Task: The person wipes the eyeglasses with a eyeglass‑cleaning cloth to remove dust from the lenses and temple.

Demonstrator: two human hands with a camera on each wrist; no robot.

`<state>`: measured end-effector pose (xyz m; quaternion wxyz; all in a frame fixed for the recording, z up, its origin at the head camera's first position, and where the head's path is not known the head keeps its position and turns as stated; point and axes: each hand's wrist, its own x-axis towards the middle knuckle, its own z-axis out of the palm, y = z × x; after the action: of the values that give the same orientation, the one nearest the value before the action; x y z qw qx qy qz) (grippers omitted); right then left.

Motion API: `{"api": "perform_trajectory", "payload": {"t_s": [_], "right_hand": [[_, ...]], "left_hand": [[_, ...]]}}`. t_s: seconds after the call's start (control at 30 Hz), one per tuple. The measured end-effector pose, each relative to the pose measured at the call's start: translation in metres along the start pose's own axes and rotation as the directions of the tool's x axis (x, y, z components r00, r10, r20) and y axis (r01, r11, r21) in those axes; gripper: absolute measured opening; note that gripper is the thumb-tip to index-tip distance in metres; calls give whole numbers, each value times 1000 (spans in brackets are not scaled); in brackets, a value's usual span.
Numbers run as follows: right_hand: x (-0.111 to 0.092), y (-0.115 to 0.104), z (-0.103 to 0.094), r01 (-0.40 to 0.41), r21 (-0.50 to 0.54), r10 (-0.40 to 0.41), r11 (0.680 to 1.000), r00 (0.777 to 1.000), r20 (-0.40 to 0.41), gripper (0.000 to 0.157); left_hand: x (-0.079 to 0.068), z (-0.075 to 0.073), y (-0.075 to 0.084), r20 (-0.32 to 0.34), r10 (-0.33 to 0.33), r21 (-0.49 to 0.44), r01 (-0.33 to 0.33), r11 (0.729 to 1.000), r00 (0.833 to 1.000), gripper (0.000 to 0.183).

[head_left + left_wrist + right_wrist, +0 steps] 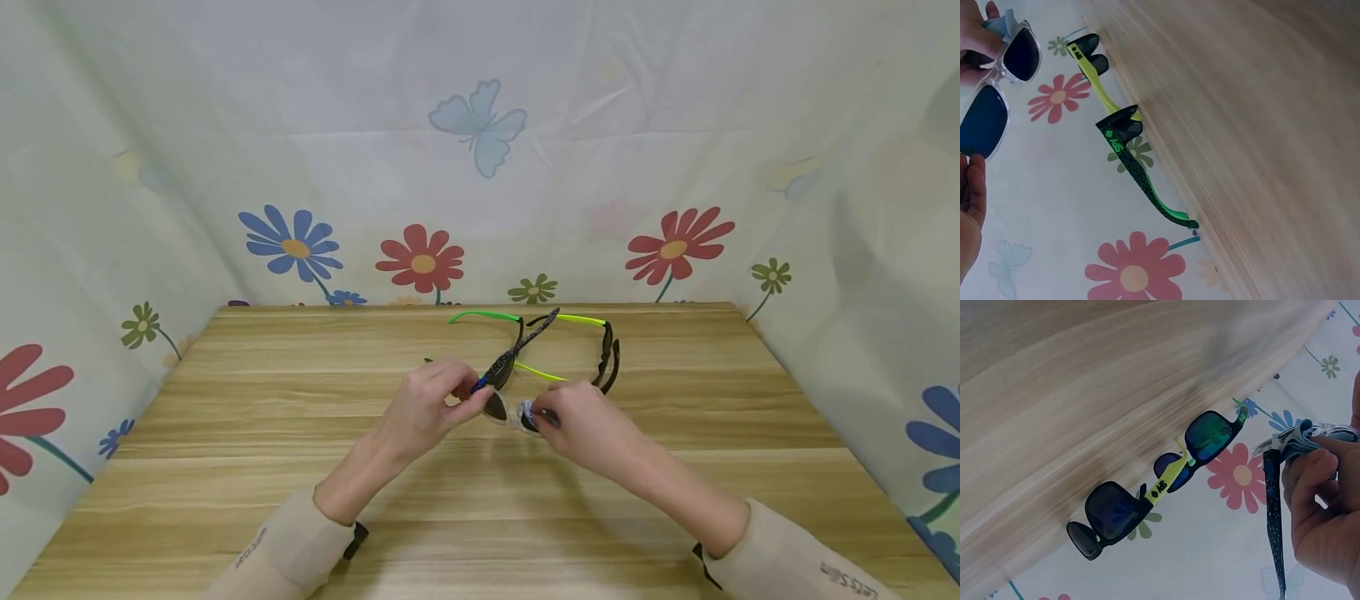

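Note:
A pair of clear-framed sunglasses (988,122) with dark bluish lenses is held up above the table between both hands. My left hand (431,404) pinches one end of the frame with thumb and fingers, near the dark speckled temple arm (521,346). A light blue cloth (1300,442) is gripped in my right hand (592,423), its folds lying over the other lens and rim. In the right wrist view the other speckled arm (1272,512) sticks out from the frame beside those fingers. Part of the cloth is hidden by the right hand.
Behind the hands, on the wooden table (262,433), stand sunglasses with green arms (1141,172) and sunglasses with yellow arms (1166,481), close together. A flower-printed curtain (337,150) surrounds the table at the back and sides.

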<state>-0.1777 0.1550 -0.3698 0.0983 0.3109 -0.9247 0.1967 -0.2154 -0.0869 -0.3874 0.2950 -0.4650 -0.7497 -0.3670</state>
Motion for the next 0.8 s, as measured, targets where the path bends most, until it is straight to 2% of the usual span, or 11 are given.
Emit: {"api": "perform_trajectory", "payload": {"t_s": [0.2, 0.33, 0.5, 0.8], "right_hand": [[0, 1, -2, -19, -87, 21, 996, 1000, 19, 11], [0, 2, -4, -8, -112, 10, 994, 1000, 14, 8], [-1, 2, -6, 11, -132, -15, 991, 999, -31, 6], [-5, 0, -13, 71, -176, -93, 982, 988, -121, 8]], "left_hand": [[0, 0, -1, 3, -4, -2, 4, 1000, 1000, 16], [-2, -2, -1, 7, -34, -13, 34, 999, 999, 16], [-3, -4, -2, 14, -86, -8, 86, 996, 996, 15], [-4, -7, -6, 41, -124, 13, 123, 992, 992, 14]]}}
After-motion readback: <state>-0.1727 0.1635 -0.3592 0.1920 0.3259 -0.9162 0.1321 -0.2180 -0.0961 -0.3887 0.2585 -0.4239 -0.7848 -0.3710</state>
